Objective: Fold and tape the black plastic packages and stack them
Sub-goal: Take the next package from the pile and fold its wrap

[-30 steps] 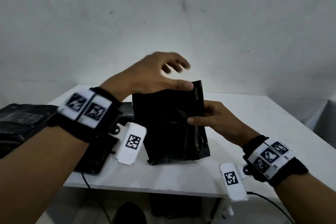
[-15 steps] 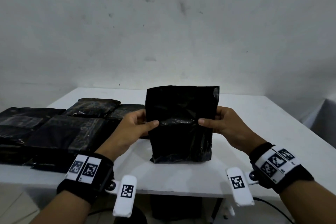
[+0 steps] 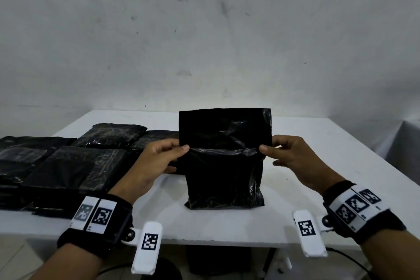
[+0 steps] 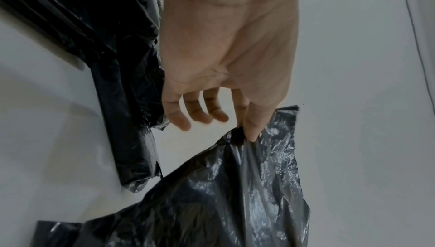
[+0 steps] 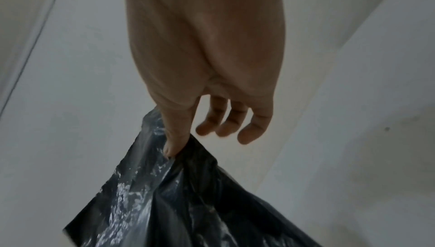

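A black plastic package (image 3: pixel 223 166) stands upright on the white table (image 3: pixel 318 143), its flat empty top part rising above a crease. My left hand (image 3: pixel 159 159) pinches the package's left edge at the crease between thumb and forefinger. My right hand (image 3: pixel 288 157) pinches the right edge at the same height. In the left wrist view the thumb of my left hand (image 4: pixel 253 126) presses into the crinkled black plastic package (image 4: pixel 235 195), the other fingers hanging free. In the right wrist view my right hand (image 5: pixel 179 139) likewise pinches the plastic package (image 5: pixel 176 204).
Several flat black packages (image 3: pixel 68 166) lie in overlapping stacks on the table's left side, reaching behind my left hand. A grey wall (image 3: pixel 204 29) stands behind the table. A dark cable (image 3: pixel 350 259) hangs below the front edge at the right.
My left hand came down from above the package and took its left edge. The package now stands square with its top stretched flat between both hands, which have spread slightly apart.
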`<state>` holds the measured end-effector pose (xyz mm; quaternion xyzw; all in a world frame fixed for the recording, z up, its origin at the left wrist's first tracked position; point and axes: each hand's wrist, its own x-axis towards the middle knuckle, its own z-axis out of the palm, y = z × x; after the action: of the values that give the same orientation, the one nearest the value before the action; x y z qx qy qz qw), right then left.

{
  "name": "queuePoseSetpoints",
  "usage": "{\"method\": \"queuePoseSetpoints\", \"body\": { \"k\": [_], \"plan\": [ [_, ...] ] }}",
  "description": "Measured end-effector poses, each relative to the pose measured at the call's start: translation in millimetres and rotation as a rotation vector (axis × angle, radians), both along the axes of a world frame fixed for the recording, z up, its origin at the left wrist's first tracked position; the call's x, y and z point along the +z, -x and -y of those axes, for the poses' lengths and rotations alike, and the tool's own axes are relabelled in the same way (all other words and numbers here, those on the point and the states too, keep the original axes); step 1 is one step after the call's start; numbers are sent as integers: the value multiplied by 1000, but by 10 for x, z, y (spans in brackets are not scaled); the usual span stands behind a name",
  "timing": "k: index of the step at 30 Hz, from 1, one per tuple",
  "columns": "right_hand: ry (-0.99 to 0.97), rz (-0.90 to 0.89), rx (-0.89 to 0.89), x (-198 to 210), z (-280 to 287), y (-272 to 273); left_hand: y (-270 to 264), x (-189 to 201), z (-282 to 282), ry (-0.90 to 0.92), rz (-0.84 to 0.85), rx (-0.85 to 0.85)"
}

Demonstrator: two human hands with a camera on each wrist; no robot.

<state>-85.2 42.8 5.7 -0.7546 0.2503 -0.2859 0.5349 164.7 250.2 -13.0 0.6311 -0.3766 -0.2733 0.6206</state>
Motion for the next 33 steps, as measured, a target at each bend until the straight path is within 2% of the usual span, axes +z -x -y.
{"method": "queuePoseSetpoints", "body": {
  "k": [3,11,21,25,30,33],
  "plan": [
    [66,-14,1,30,-17,2,-7,11,1,-2,-40,13],
    [-325,35,16,103,-109,-9,75,99,14,14,-303,25],
    [-377,44,16,80,-88,9,82,99,0,87,-451,-8],
    [-528,78,-22,102,-89,27,33,110,-12,83,-557,-43],
    [-490,11,-68,105,-80,-23,46,120,60,-1,-472,-3],
    [-416,3,-33,89,-67,-32,30,88,73,7,-392,-5]
  ]
}}
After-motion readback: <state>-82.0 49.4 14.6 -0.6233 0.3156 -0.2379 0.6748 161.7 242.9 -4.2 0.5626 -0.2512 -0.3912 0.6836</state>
